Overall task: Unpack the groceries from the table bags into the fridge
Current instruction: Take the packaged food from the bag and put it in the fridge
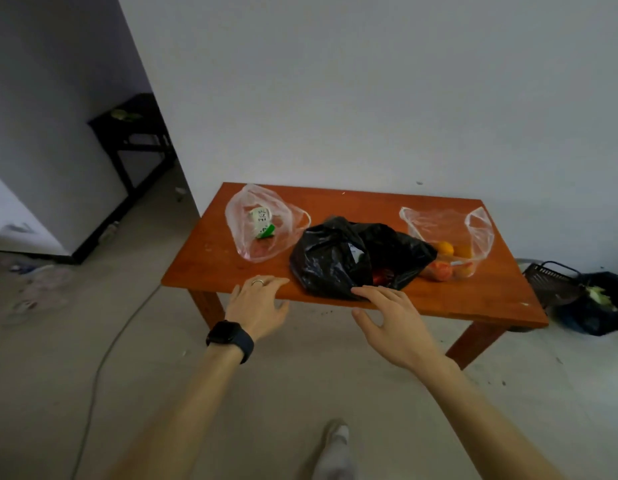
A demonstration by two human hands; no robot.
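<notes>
3 bags are seen on the table [210, 258]. Near the back left corner, a clear bag [266, 225] holds 1 white-and-green carton [262, 223]. At the front edge, the black bag [338, 258] shows red inside. Toward the right edge, another clear bag [449, 233] holds 2 oranges [444, 248]. The left hand [255, 306] and right hand [390, 317] are spread open, empty, at the front edge.

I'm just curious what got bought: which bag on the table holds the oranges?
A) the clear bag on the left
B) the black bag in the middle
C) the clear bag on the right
C: the oranges show through the clear bag on the right.
</notes>
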